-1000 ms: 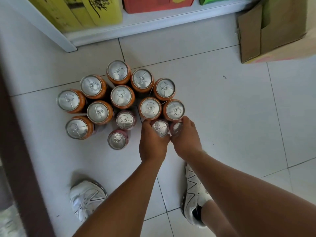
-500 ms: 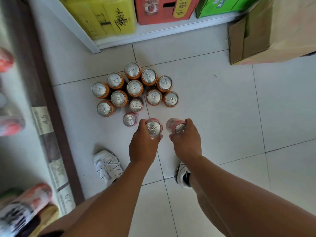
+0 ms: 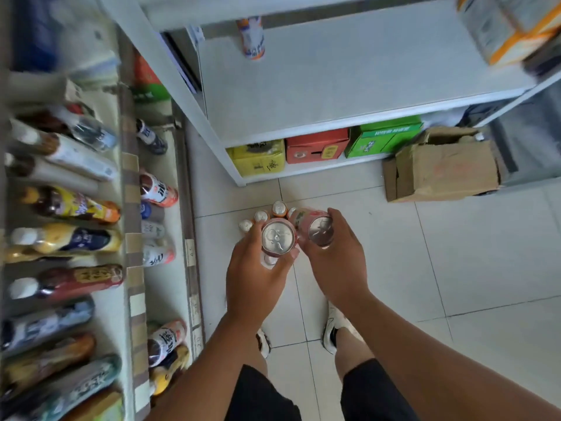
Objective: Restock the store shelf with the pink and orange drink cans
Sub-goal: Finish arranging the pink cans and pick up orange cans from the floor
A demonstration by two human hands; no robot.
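Tile floor (image 3: 455,253) sits further below than 0.5 s ago; white shelf (image 3: 349,80) now fills the top, its board's front edge ahead of the hands, a lone can (image 3: 251,38) at its back. Grip: left hand (image 3: 258,278) wraps a pink can (image 3: 278,237) upright, right hand (image 3: 337,265) grips a second can (image 3: 315,227), tilted, both raised above the floor cans (image 3: 261,216).

Beyond the grip, a yellow carton (image 3: 258,158), red carton (image 3: 317,145) and green carton (image 3: 382,138) stand side by side; cardboard box (image 3: 446,168) farther right; bottled drinks (image 3: 73,208) far left.
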